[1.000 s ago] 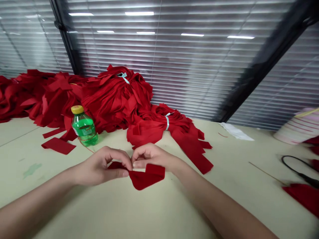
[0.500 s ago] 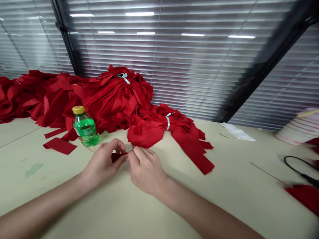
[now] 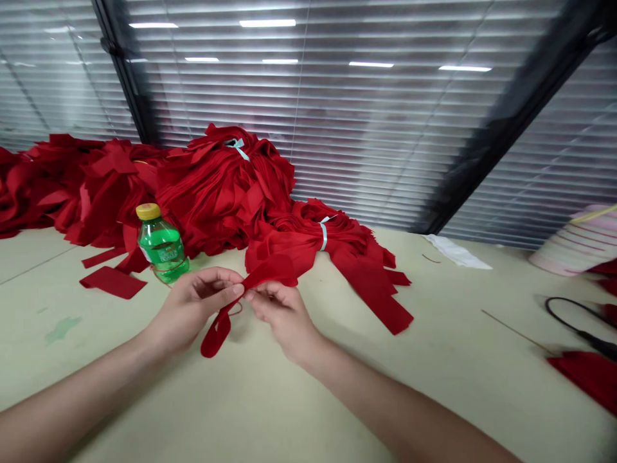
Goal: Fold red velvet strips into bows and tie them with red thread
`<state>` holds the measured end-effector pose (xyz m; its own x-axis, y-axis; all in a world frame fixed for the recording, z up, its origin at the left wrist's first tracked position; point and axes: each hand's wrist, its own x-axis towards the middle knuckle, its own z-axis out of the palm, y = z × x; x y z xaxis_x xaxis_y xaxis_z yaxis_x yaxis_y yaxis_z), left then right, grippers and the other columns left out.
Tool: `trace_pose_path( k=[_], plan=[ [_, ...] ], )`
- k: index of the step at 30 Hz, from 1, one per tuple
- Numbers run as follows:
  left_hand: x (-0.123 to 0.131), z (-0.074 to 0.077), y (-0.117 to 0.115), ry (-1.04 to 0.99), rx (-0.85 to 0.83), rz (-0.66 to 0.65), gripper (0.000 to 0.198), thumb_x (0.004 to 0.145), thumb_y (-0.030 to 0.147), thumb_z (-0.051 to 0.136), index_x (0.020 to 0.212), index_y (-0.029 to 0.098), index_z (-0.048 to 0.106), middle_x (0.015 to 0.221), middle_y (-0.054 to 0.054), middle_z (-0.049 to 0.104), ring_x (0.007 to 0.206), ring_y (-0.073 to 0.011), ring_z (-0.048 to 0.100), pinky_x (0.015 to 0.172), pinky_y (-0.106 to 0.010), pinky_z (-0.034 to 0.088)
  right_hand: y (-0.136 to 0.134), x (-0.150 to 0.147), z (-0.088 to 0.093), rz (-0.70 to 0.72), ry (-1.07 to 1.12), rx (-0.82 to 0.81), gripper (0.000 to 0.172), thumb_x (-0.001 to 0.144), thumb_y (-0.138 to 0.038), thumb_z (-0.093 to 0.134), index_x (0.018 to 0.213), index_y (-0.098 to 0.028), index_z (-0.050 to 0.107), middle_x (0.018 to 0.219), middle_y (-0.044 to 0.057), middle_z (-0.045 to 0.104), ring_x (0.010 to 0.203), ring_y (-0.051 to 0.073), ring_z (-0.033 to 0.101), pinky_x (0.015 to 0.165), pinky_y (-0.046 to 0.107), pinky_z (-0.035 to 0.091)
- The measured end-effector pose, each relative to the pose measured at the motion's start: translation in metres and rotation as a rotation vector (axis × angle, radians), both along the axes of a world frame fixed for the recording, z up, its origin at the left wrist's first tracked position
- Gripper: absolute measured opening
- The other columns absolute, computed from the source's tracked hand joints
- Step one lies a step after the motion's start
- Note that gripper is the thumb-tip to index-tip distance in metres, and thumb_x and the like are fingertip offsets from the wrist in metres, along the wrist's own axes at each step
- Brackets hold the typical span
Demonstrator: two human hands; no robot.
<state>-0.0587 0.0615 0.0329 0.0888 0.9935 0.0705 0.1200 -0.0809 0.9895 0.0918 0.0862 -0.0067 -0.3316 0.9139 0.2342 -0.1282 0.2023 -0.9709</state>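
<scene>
A red fabric strip (image 3: 270,270) is pinched at its narrow middle, with one looped end hanging toward the table and the other spreading up to the right. My left hand (image 3: 193,305) is closed on it with thumb and forefinger. My right hand (image 3: 284,315) also pinches close to that middle, its fingertips meeting the left ones. A thin red cord shows just below the fingers. Behind my left hand stands a green plastic bottle (image 3: 164,247) with a yellow cap and a cord around it.
Red fabric bundles (image 3: 226,186) tied with pale ribbons lie against the blinds. Loose red pieces (image 3: 113,281) rest at the left. To the right are a white cloth (image 3: 457,251), a cone of thread (image 3: 578,244), scissors with a black handle (image 3: 598,344) and more red fabric (image 3: 585,376).
The red strip, mostly hidden in my fingers before, now extends out on both sides of them. My right hand has turned and its fingers have shifted beneath the strip.
</scene>
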Motion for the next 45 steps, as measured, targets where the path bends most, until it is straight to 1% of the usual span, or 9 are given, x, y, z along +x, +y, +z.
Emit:
trace_pose_path(
  k=[6,11,16,19,23,26,33,39,45],
  plan=[
    [-0.012,0.007,0.004,0.197,0.003,-0.338,0.015,0.079,0.032,0.065,0.082,0.018,0.065,0.078,-0.005,0.065,0.060,-0.0136,0.056,0.051,-0.025,0.043,0.025,0.026,0.013,0.359,-0.119,-0.001,0.024,0.070,-0.039,0.064,0.070,-0.016,0.059,0.062,-0.002,0.054,0.056,0.010,0.049,0.052,0.024,0.040],
    [-0.011,0.016,-0.003,0.772,0.576,-0.540,0.017,0.087,0.017,0.051,0.090,0.023,0.067,0.088,-0.005,0.067,0.084,-0.0199,0.058,0.087,-0.039,0.038,0.027,0.040,0.024,0.524,-0.341,0.092,0.017,0.074,-0.031,0.061,0.072,-0.015,0.060,0.060,-0.003,0.052,0.052,0.008,0.044,0.048,0.021,0.035],
    [-0.009,0.002,-0.001,1.023,0.773,-0.371,0.014,0.086,0.014,0.046,0.087,0.022,0.058,0.082,-0.002,0.066,0.078,-0.0181,0.057,0.089,-0.041,0.029,0.013,0.031,0.030,0.260,-0.587,0.360,0.012,0.073,-0.010,0.054,0.063,-0.016,0.052,0.055,-0.006,0.036,0.050,0.008,0.033,0.048,0.023,0.025],
    [-0.008,-0.008,0.002,0.974,0.722,-0.180,0.004,0.083,0.018,0.049,0.081,0.020,0.047,0.074,0.001,0.061,0.067,-0.0150,0.055,0.082,-0.038,0.033,0.004,0.023,0.025,0.067,-0.694,0.623,0.011,0.074,-0.008,0.049,0.067,-0.015,0.054,0.064,-0.002,0.043,0.056,0.011,0.036,0.055,0.027,0.028],
    [-0.003,-0.010,0.002,0.872,0.598,0.021,0.007,0.078,0.018,0.049,0.076,0.021,0.042,0.071,0.002,0.059,0.063,-0.0148,0.054,0.070,-0.033,0.037,0.002,0.017,0.009,-0.271,-0.836,1.261,0.022,0.081,-0.009,0.043,0.064,-0.015,0.055,0.062,0.001,0.046,0.054,0.014,0.038,0.055,0.029,0.030],
    [-0.001,-0.007,0.002,0.696,0.456,0.066,0.009,0.079,0.023,0.052,0.077,0.021,0.043,0.075,0.001,0.059,0.067,-0.0150,0.056,0.064,-0.028,0.041,0.004,0.016,-0.001,-0.377,-0.780,1.398,0.027,0.082,-0.009,0.044,0.058,-0.016,0.053,0.057,0.000,0.045,0.050,0.013,0.038,0.050,0.029,0.029],
    [0.004,0.000,-0.002,0.281,0.139,0.080,0.017,0.076,0.032,0.064,0.080,0.017,0.056,0.075,-0.001,0.061,0.069,-0.0146,0.059,0.061,-0.025,0.046,0.002,0.014,-0.004,-0.455,-0.646,1.221,0.027,0.085,-0.012,0.048,0.060,-0.016,0.054,0.054,-0.003,0.043,0.046,0.009,0.035,0.046,0.027,0.026],
    [0.001,-0.001,-0.002,-0.075,-0.062,-0.036,0.021,0.074,0.034,0.069,0.083,0.016,0.063,0.063,0.001,0.057,0.053,-0.0092,0.052,0.049,-0.020,0.042,-0.001,0.009,-0.002,-0.419,-0.401,0.832,0.020,0.087,-0.019,0.045,0.068,-0.018,0.052,0.054,-0.005,0.039,0.047,0.008,0.038,0.047,0.022,0.034],
    [-0.003,-0.001,0.001,0.080,0.039,-0.221,0.019,0.075,0.033,0.068,0.078,0.015,0.063,0.069,-0.002,0.061,0.054,-0.0109,0.053,0.049,-0.023,0.043,0.015,0.014,0.006,-0.092,-0.276,0.443,0.023,0.085,-0.039,0.052,0.077,-0.019,0.061,0.070,0.000,0.060,0.064,0.012,0.056,0.056,0.024,0.045]
  ],
)
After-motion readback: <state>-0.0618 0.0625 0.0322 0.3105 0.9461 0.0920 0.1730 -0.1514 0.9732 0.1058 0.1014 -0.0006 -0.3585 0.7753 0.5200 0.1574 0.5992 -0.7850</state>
